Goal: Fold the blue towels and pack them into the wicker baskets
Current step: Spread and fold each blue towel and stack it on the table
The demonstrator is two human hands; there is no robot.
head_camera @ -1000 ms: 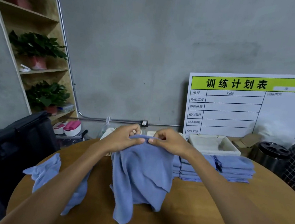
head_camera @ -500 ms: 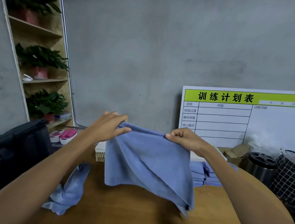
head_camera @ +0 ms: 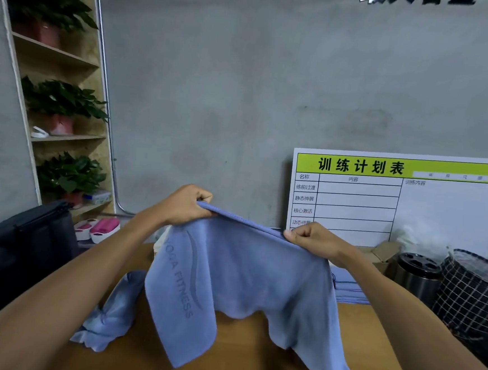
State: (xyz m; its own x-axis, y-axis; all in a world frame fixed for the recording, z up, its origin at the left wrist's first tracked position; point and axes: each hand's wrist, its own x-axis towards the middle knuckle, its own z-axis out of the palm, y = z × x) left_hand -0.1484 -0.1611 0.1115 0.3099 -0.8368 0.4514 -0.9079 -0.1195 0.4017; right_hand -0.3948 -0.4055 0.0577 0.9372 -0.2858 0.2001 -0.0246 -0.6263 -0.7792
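Hands have spread the blue towel (head_camera: 247, 275) wider above the wooden table (head_camera: 241, 357).

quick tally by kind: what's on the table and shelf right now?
Held towel: 1
Crumpled towel: 1
Folded towel stack: 1, layers too hidden to count
Potted plants on the shelf: 3
Metal canister: 1
Checked basket: 1
Planning board: 1
Total: 9. Both hands, left and right, pinch the held towel's top edge.
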